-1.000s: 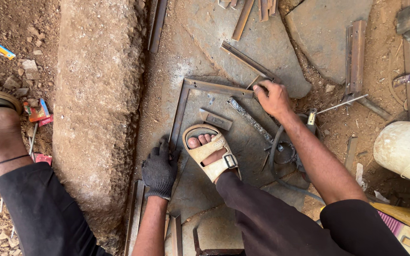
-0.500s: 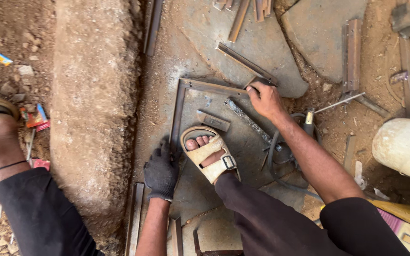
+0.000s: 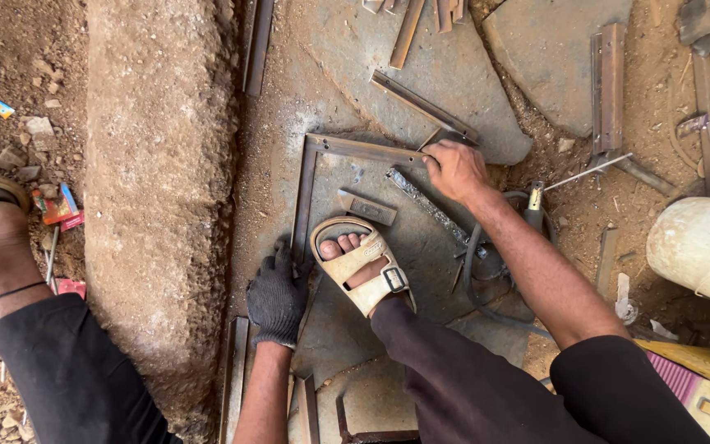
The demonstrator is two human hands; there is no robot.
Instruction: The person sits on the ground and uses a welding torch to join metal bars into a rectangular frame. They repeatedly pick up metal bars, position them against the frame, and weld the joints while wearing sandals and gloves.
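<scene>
Big rough stone slab (image 3: 158,205) runs down the left, bare dirt beyond it; flat paving stones (image 3: 454,74) carry the work, all at ground level, person crouched over it. Pale drum (image 3: 700,251) at right edge, cut off. Work piece is an L-shaped angle-iron frame (image 3: 310,177): one leg runs down toward the sandalled foot (image 3: 363,267), the other runs right along the stone to the corner under the right hand (image 3: 454,168). Left hand (image 3: 277,296), in a black glove, is curled closed over the lower end of the vertical leg, pinning it down. Right hand is bare, fingers closed at the far end of the top leg; can't tell whether it grips the frame itself or some small tool, knuckles cover it. Judging by section: stiff, fairly heavy steel, won't flex, edges likely sharp and rusty, so hold by the flat flanges, gloved side preferred. Loose angle offcuts (image 3: 606,86) lie upper right, a short flat steel piece (image 3: 367,207) sits inside the frame, a rough weld-spattered bar (image 3: 425,201) beside it. Black cable (image 3: 474,255) loops under the right forearm to what looks like an electrode holder (image 3: 534,201), partly hidden. Yellow machine casing (image 3: 700,386) bottom right, cropped.
</scene>
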